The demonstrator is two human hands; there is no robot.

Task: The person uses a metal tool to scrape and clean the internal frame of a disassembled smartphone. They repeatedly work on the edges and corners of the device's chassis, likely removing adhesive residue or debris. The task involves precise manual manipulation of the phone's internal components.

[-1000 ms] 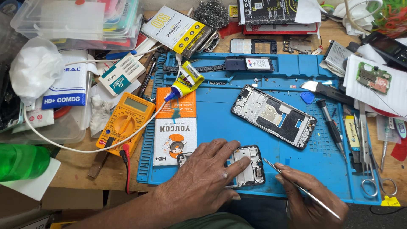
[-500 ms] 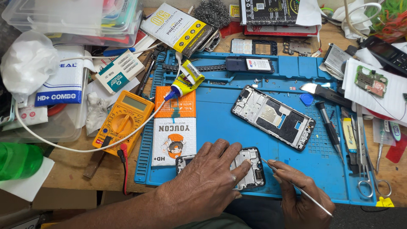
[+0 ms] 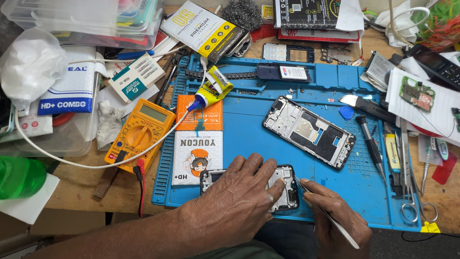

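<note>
My left hand (image 3: pixel 237 201) lies flat on an opened phone (image 3: pixel 282 187) at the near edge of the blue work mat (image 3: pixel 249 120), pressing it down. Most of that phone is hidden under the hand. My right hand (image 3: pixel 335 223) grips thin metal tweezers (image 3: pixel 316 204), whose tip touches the phone's right edge. A bare phone frame (image 3: pixel 309 132) lies tilted on the mat beyond them, untouched.
An orange multimeter (image 3: pixel 140 135) with leads sits left of the mat, beside an orange and white packet (image 3: pixel 197 146) and a glue tube (image 3: pixel 211 92). Screwdrivers (image 3: pixel 371 146), scissors (image 3: pixel 412 192) and a circuit board (image 3: pixel 417 93) lie to the right. Boxes and plastic trays crowd the far side.
My right hand has moved up and left, bringing the tweezers' tip to the phone's right edge. My left hand stays pressed on the phone.
</note>
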